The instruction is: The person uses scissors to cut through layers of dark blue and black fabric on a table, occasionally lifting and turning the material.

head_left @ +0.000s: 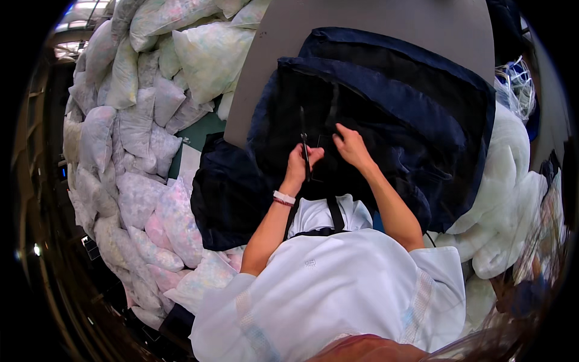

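Observation:
My left hand (297,163) is closed around a slim black pair of scissors (306,158), whose narrow end points away from me. To its right, my right hand (352,146) hovers over or rests on dark cloth, thumb and index finger apart, with nothing visible between them. Under both hands spreads a large black fabric piece with navy edging (386,130), lying in several folds across the table. Whether the right fingertips touch the cloth I cannot tell.
The grey tabletop (271,54) shows beyond the cloth. On the left, many stuffed pale translucent bags (145,127) are piled high. Dark fabric (220,193) hangs off the table's left side. White puffy material (503,181) and clear plastic strips (515,87) lie at the right.

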Tool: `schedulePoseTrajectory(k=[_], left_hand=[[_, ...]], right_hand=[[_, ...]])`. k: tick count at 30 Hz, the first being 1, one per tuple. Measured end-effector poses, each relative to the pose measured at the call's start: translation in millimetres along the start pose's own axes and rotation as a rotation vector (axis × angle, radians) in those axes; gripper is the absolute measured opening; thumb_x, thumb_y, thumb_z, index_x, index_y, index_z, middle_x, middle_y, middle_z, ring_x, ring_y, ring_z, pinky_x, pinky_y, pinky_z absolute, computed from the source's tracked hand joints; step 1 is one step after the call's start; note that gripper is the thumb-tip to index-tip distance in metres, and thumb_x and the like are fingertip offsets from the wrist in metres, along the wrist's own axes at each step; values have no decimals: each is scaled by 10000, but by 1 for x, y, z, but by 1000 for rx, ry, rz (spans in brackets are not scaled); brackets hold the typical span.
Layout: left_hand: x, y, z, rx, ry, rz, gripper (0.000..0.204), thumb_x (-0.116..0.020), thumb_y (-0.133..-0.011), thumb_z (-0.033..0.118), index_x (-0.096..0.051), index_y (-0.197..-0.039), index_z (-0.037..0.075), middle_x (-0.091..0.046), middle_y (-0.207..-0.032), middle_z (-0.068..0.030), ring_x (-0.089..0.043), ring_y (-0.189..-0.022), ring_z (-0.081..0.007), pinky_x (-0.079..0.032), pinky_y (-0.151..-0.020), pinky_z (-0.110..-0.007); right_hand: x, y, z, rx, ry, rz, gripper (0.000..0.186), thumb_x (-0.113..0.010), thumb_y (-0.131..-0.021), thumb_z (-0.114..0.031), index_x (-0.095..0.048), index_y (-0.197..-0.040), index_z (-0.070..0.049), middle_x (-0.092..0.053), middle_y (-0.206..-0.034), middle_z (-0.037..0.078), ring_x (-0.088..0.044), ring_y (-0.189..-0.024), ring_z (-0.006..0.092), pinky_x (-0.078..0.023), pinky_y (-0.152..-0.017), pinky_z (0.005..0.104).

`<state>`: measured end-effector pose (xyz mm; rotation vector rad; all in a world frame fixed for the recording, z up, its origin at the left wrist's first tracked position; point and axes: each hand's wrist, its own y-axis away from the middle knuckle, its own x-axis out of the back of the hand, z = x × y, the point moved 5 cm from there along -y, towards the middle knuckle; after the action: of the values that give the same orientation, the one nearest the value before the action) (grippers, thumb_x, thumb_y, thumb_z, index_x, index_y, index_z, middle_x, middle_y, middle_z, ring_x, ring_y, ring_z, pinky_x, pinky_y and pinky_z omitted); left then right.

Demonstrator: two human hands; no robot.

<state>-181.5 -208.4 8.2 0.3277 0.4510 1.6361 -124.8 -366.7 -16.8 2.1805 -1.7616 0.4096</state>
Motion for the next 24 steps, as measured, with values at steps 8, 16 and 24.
schedulePoseTrajectory(k=[8, 16, 24], left_hand=[[55, -53, 9, -109, -358, 189, 263, -713, -723, 98, -547, -884, -27, -580, -758, -46, -537, -684, -141, -443, -660, -271], [203, -24, -47, -159, -563, 550, 275, -685, -726, 111, -550, -932, -10, -636, -892, -186, -605, -892, -369, -465, -769, -422], [364, 46, -68, -6, -21, 641, 138, -628, -727, 3, -560, -847, -7, -581, -749, -74, -570, -675, -195, -443, -632, -304]], right_hand=[[-59, 87, -103, 231, 353, -371, 116, -530, -774, -101, -570, -845, -19, -624, -786, 181, -600, -735, 368, -485, -661, 458], [-113, 123, -170, -55, 25, -647, 164, -507, -844, -117, -550, -878, 37, -571, -786, 244, -547, -765, 409, -441, -669, 429], [-167, 144, -166, -24, -38, -431, 271, -505, -908, -195, -599, -1063, 7, -606, -998, 141, -573, -956, 250, -437, -824, 324]])
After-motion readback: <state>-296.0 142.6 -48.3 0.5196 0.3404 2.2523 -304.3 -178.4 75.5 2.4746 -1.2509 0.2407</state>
